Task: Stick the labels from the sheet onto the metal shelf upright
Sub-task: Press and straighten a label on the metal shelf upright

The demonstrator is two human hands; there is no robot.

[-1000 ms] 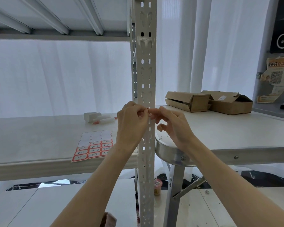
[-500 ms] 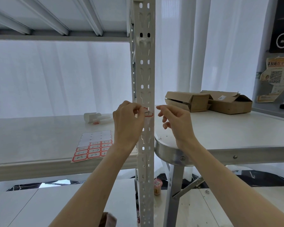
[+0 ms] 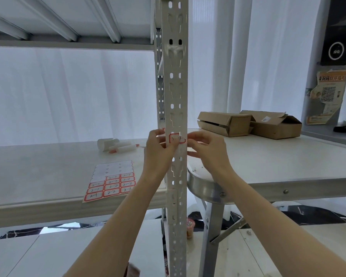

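Note:
A white perforated metal shelf upright (image 3: 175, 92) rises through the middle of the view. A red-bordered label (image 3: 177, 138) with handwriting lies flat across its front face at shelf height. My left hand (image 3: 158, 154) wraps the upright from the left, its thumb pressing the label's lower left edge. From the right, my right hand (image 3: 207, 149) has its fingers curled and apart, the fingertips beside the label's right end. The label sheet (image 3: 111, 181) lies on the shelf board to the left; its upper rows are peeled blank and several red labels fill the lower rows.
White tubes and a pen (image 3: 116, 145) lie at the back of the shelf board (image 3: 38, 176). A folding table (image 3: 278, 166) on the right carries two cardboard boxes (image 3: 248, 124). A small cup (image 3: 190, 226) stands on the floor behind the upright.
The label, held off the upright in my left fingertips half a second ago, now lies flat on the front face. My right hand has come back in toward its right end.

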